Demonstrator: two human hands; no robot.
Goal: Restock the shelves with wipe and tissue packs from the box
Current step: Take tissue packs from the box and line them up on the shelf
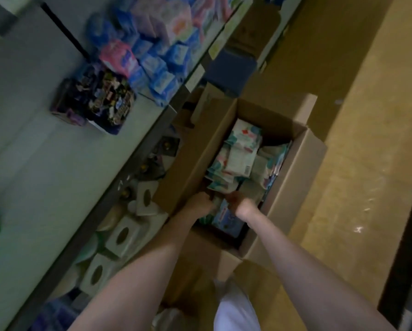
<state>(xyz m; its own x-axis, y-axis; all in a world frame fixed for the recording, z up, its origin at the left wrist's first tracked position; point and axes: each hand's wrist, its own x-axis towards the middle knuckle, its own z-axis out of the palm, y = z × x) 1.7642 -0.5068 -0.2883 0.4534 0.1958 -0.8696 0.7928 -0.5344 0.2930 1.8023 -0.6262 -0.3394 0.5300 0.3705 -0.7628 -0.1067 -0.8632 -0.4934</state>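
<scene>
Cardboard, plain and brown, makes up the open box (pixel 195 149) standing on the floor at the middle of the view, its flaps folded outward, and inside it lies a loose heap of wipe and tissue packs (pixel 238 158) in pale teal, white and pink film wrappers. Both of the person's hands are down in the near end of the box, at about 6 o'clock from the heap: the left hand (pixel 200 203) and the right hand (pixel 236 203) have their fingers curled in among the packs, apparently closing on a blue-printed pack (pixel 224 216) between them, though motion blur leaves the exact hold uncertain. Such packs should be light and soft, with slick wrappers that slide over one another, so a grip across the flat faces or round the short ends of a small stack would likely hold better than a pinch at a seam; squeezing should do them no harm. At 9 to 11 o'clock from the box runs the shelving (pixel 44 144), whose upper shelf carries blue and pink packets (pixel 157 58) and a dark printed carton (pixel 95 103), while the lower shelf (pixel 104 204) at 8 o'clock holds white tissue boxes (pixel 122 235) with oval openings.
</scene>
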